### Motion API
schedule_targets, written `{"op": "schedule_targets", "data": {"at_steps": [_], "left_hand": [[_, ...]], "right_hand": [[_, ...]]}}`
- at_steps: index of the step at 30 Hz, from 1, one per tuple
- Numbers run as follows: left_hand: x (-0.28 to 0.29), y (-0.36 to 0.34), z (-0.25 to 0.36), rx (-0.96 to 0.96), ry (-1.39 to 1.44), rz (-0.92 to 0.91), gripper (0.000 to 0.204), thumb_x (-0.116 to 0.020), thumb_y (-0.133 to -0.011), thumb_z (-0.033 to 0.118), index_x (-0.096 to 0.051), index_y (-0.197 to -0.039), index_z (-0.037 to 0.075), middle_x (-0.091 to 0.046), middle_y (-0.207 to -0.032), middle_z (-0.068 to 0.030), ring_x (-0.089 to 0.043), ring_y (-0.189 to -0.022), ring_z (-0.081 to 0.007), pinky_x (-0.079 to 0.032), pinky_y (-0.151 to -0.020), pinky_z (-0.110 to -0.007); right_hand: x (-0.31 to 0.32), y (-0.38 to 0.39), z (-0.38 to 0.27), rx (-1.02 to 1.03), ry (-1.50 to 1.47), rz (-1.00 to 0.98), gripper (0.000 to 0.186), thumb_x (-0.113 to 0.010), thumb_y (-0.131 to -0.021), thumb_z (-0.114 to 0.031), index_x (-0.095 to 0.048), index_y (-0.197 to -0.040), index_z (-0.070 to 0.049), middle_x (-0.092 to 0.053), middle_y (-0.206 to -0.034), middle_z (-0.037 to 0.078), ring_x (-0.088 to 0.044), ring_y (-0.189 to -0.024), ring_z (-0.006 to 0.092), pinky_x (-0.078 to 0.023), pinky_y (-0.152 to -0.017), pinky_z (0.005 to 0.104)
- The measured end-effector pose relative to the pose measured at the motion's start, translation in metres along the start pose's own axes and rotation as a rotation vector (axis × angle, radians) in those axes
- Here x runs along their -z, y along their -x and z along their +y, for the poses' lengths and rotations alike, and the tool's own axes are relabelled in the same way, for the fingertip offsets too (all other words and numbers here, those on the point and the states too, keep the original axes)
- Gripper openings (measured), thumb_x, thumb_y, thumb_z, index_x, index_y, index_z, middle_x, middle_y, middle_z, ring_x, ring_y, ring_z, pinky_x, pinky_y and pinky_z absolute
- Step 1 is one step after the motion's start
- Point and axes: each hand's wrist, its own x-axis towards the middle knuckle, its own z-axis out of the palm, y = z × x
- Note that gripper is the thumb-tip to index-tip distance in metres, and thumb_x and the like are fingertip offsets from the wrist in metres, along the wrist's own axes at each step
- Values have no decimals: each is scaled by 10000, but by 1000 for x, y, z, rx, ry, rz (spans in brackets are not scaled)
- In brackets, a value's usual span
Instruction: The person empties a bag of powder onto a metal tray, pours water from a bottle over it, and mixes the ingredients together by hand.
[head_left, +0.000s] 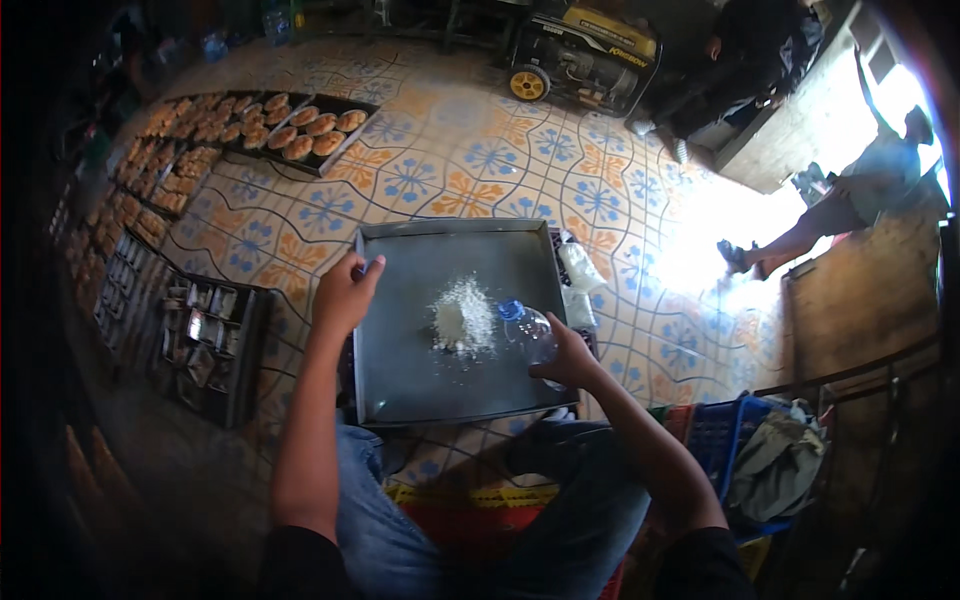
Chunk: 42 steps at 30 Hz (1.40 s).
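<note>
In front of my knees is a square grey metal tray (pixel 410 375) with raised sides. White powder (pixel 462 318) lies heaped near its middle, with loose grains scattered around. My left hand (pixel 345 295) is closed over the tray's left rim, thumb toward the inside. My right hand (pixel 568 357) grips a clear plastic bottle (pixel 535 335) over the tray's right part. The bottle leans, its blue cap end toward the powder. Whether the bottle touches the tray cannot be seen.
Trays of baked buns (pixel 310 130) cover the left floor, with stacked metal moulds (pixel 205 340) nearer. Bags of white powder (pixel 580 270) lie right of the tray. A generator (pixel 585 60) stands at the back. A blue crate (pixel 715 440) is at my right; people are farther right.
</note>
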Motion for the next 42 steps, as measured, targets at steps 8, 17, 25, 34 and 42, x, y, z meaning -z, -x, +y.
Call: {"op": "schedule_targets", "data": {"at_steps": [8,17,25,34,42], "left_hand": [[-10,-14,-11,107,31,-72,463,-629,-941,508,-626,-928,45,-647,-804,-89,-623,-749,-222,-483,-721,-359],[1,-22,-21,100,155,-95,455,-628,-950,495,-619,-953,40,-651,-823,-83,-612,-760,-204,-477,-736,-337],[-1,-16,-14,49,85,-120,386,-688,-928,437,-664,-1031,65,-668,-911,-68,-626,-838,-203,-488,-795,-345],[-9,-11,-8,11,70,-181,310,-784,-864,311,-681,-1024,66,-691,-937,-50,-641,-871,-176,-501,-818,-327],[-13,-14,-16,-17,70,-175,302,-800,-850,292,-685,-1016,66,-694,-927,-38,-644,-870,-160,-500,-818,-316]], "right_hand": [[-8,-34,10,-14,278,-79,1044,-894,-619,-280,-391,-1485,16,-545,-1392,272,-547,-1298,390,-459,-1088,425],[-15,-33,16,-134,296,-118,1048,-891,-612,-305,-400,-1496,-31,-604,-1317,269,-593,-1238,397,-494,-1045,436],[-13,-21,6,-205,336,-117,1086,-899,-613,-325,-369,-1511,-24,-635,-1256,274,-614,-1195,410,-499,-1028,447],[-6,-15,7,-179,276,-122,1073,-894,-632,-338,-367,-1524,-57,-636,-1260,259,-606,-1208,414,-490,-1036,457],[-4,-25,2,-201,346,-150,1001,-877,-639,-316,-407,-1497,-104,-661,-1204,251,-637,-1143,424,-524,-962,485]]}}
